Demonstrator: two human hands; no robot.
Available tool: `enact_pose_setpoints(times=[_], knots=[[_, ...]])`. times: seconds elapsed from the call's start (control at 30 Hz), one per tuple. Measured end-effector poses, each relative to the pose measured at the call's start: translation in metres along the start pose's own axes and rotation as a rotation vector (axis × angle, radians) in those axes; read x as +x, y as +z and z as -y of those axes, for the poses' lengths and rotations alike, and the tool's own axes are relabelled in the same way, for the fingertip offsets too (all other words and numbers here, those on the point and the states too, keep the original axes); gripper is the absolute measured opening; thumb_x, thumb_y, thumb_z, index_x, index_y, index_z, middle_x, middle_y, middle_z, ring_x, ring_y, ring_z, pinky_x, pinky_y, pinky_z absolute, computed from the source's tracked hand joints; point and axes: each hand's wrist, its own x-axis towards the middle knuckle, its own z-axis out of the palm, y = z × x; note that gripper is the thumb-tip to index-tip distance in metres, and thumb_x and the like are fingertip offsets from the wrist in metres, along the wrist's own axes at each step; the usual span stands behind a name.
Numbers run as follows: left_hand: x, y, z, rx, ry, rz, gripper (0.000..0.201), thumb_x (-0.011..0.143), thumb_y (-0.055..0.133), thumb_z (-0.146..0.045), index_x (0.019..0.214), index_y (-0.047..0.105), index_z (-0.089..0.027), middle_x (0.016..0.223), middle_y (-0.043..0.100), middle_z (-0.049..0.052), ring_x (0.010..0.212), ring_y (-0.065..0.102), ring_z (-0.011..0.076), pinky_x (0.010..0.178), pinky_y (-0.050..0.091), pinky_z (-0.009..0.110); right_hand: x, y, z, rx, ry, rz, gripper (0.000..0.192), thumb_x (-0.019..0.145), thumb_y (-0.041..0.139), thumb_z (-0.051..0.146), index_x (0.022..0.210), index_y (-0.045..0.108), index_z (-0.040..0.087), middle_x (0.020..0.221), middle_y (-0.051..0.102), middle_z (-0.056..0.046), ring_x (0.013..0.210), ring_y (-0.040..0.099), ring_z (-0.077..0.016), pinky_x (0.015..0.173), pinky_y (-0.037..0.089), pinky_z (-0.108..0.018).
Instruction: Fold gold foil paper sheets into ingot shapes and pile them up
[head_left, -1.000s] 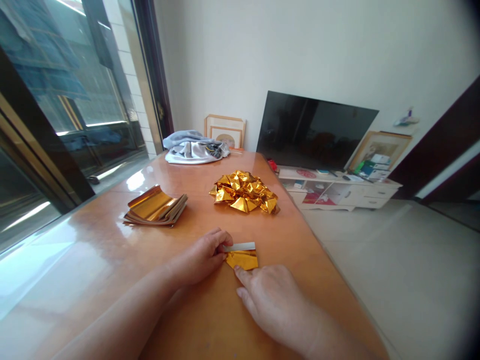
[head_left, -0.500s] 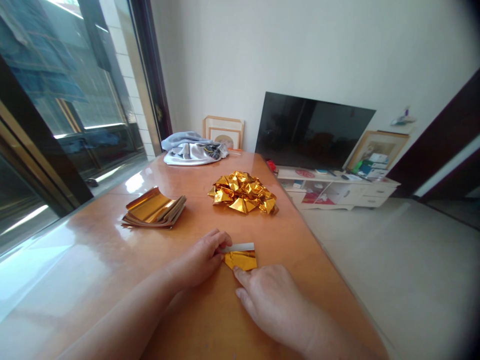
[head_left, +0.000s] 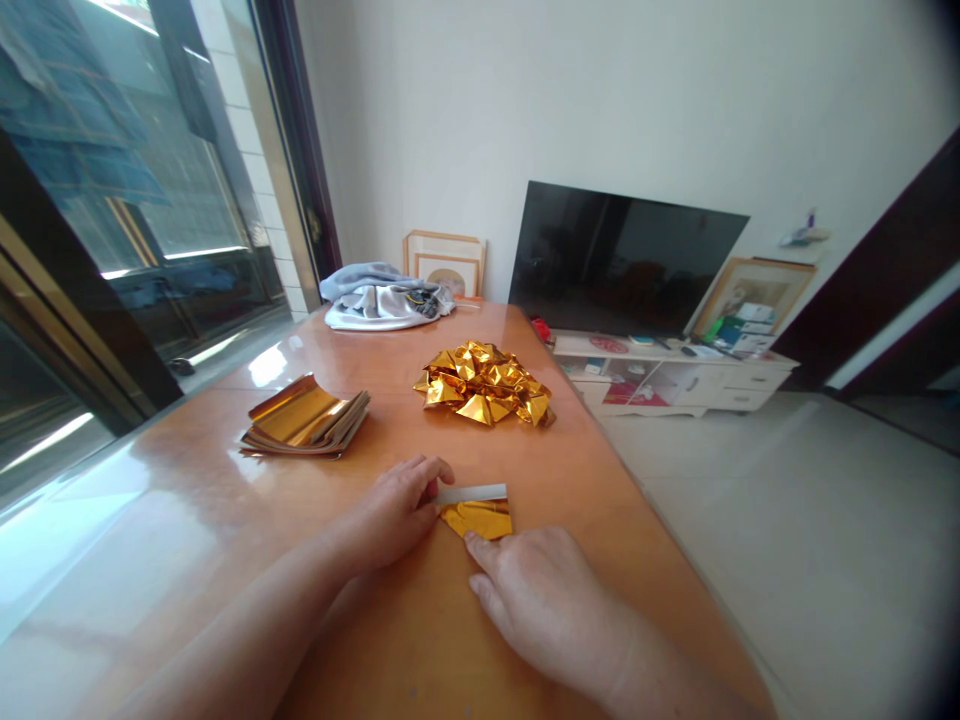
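Observation:
A small folded gold foil sheet [head_left: 480, 516] with a white strip along its far edge lies flat on the orange wooden table [head_left: 225, 520]. My left hand [head_left: 401, 505] pinches its left corner with the fingertips. Just below it, my right hand [head_left: 536, 590] rests palm-down and presses the sheet's near edge with the forefinger. Farther back lie a heap of folded gold foil pieces [head_left: 484, 383] and, to the left, a stack of flat gold sheets [head_left: 304, 420].
A grey and white bundle of cloth [head_left: 382, 297] lies at the table's far end. The table's right edge drops to a tiled floor. A television [head_left: 622, 262] stands on a white cabinet [head_left: 675, 375] beyond. A glass door runs along the left.
Both hands and the foil sheet stay in the same hold. The left fingers have slid slightly leftward along the white edge. The view has shifted a little.

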Motion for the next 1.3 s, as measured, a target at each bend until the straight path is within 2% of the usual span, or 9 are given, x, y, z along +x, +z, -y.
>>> enact_pose_setpoints(times=[0.33,0.53,0.6,0.77,0.97,1.03,1.13,1.2,1.3], knots=[[0.002,0.000,0.010,0.013,-0.016,-0.053,0.035,0.073,0.048,-0.006,0.104,0.055,-0.021,0.083,0.059,-0.001,0.076,0.055,0.0169,0.069,0.040,0.027,0.000,0.000,0.000,-0.018,-0.025,-0.020,0.037,0.095,0.052,0.036,0.128,0.064,0.025,0.093,0.078,-0.010,0.078,0.073,-0.0263,0.068,0.050,-0.031],[0.000,0.002,0.003,0.027,0.023,-0.155,0.019,0.078,0.051,-0.009,0.092,0.056,-0.021,0.086,0.059,0.001,0.077,0.055,0.0161,0.069,0.040,0.027,0.000,0.000,-0.002,0.009,-0.025,0.007,0.034,0.095,0.052,0.036,0.123,0.067,0.024,0.092,0.077,-0.011,0.078,0.073,-0.0280,0.067,0.050,-0.033],[-0.002,0.005,-0.006,0.007,0.085,-0.115,0.011,0.086,0.050,-0.014,0.088,0.058,-0.021,0.088,0.059,0.001,0.078,0.056,0.0154,0.069,0.041,0.026,0.001,-0.001,-0.002,0.020,-0.018,0.017,0.032,0.095,0.051,0.035,0.120,0.069,0.025,0.092,0.077,-0.010,0.078,0.073,-0.0291,0.067,0.051,-0.034],[-0.006,0.011,-0.019,-0.002,0.156,0.046,0.017,0.093,0.050,-0.021,0.089,0.066,-0.023,0.094,0.058,0.002,0.084,0.059,0.0156,0.074,0.044,0.025,0.002,-0.002,-0.003,0.030,-0.011,0.055,0.032,0.095,0.049,0.031,0.120,0.068,0.025,0.095,0.078,-0.010,0.079,0.073,-0.0307,0.067,0.050,-0.036],[-0.005,0.013,-0.017,0.025,0.125,0.043,0.010,0.089,0.057,-0.023,0.090,0.066,-0.022,0.094,0.058,0.003,0.084,0.059,0.0164,0.073,0.045,0.025,0.001,0.002,-0.014,0.099,-0.063,0.014,0.033,0.094,0.052,0.038,0.123,0.067,0.030,0.095,0.078,-0.008,0.080,0.072,-0.0283,0.066,0.043,-0.033],[-0.005,0.014,-0.017,0.030,0.119,0.029,0.008,0.088,0.058,-0.023,0.089,0.066,-0.022,0.093,0.057,0.003,0.083,0.059,0.0163,0.072,0.045,0.025,0.001,0.000,-0.021,0.143,-0.093,0.024,0.030,0.094,0.052,0.038,0.118,0.069,0.031,0.095,0.078,-0.007,0.079,0.071,-0.0264,0.065,0.040,-0.032],[-0.005,0.016,-0.017,0.040,0.111,0.005,0.006,0.087,0.059,-0.025,0.087,0.064,-0.022,0.092,0.056,0.003,0.082,0.058,0.0161,0.071,0.044,0.025,0.002,-0.006,-0.034,0.273,-0.114,0.069,0.022,0.093,0.053,0.036,0.091,0.073,0.027,0.086,0.077,-0.003,0.074,0.067,-0.0211,0.063,0.035,-0.029],[-0.005,0.017,-0.018,0.048,0.106,-0.005,0.006,0.086,0.060,-0.026,0.085,0.064,-0.021,0.091,0.056,0.003,0.081,0.057,0.0161,0.070,0.044,0.026,0.004,-0.009,-0.043,0.346,-0.055,0.072,0.022,0.091,0.055,0.033,0.077,0.070,0.024,0.077,0.073,-0.002,0.068,0.063,-0.0176,0.060,0.032,-0.028],[-0.005,0.018,-0.018,0.057,0.103,-0.010,0.007,0.086,0.059,-0.027,0.084,0.063,-0.021,0.090,0.055,0.003,0.080,0.057,0.0160,0.070,0.043,0.026,0.007,-0.008,-0.056,0.377,0.079,-0.001,0.007,0.084,0.061,0.026,0.080,0.066,0.024,0.075,0.069,0.001,0.066,0.057,-0.0153,0.057,0.027,-0.026]])
